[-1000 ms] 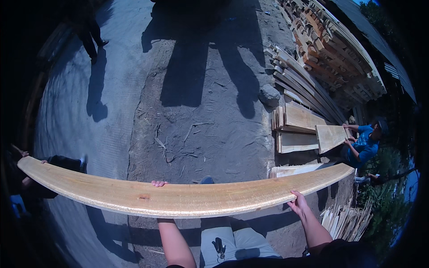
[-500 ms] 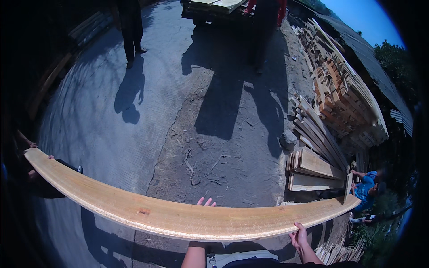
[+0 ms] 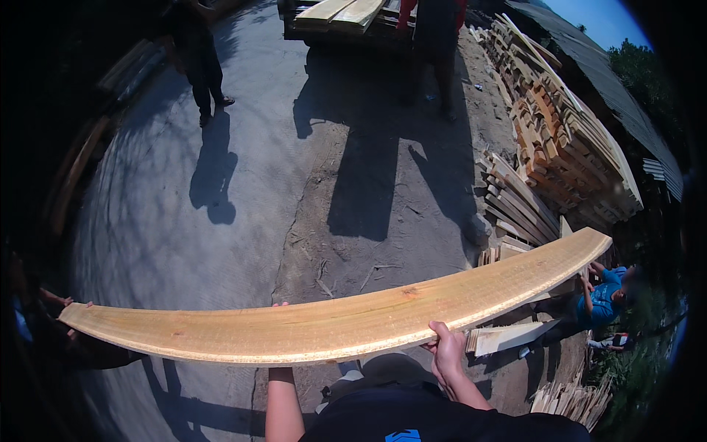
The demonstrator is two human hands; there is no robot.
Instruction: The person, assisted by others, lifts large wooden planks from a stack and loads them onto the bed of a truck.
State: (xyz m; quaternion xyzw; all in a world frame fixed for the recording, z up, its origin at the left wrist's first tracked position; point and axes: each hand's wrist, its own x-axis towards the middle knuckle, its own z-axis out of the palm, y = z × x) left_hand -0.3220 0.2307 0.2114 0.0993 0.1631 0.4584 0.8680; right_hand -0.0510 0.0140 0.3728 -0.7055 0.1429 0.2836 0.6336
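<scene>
A long pale wooden plank point(image 3: 331, 324) stretches across in front of me and looks curved in this wide view. My right hand point(image 3: 447, 350) grips its near edge right of the middle, thumb on top and fingers underneath. From below, my left hand point(image 3: 280, 304) holds the plank; only its fingertips show at the far edge, the palm being hidden under the wood. Another person's hands point(image 3: 70, 303) hold the left end. At the right, a person in blue point(image 3: 605, 298) has hands close to the raised right end; whether they touch it I cannot tell.
Ahead stands a truck bed point(image 3: 324, 33) carrying boards, with a person in red and dark clothes point(image 3: 434, 44) beside it. Another person point(image 3: 199, 66) stands on the concrete. Stacked timber point(image 3: 567, 147), leaning boards point(image 3: 519, 199) and loose wood strips point(image 3: 571, 401) line the right side.
The plank has swung: its right end rose toward the far side and its left end came nearer. Both my hands moved left in view with it. The person at upper left shifted slightly.
</scene>
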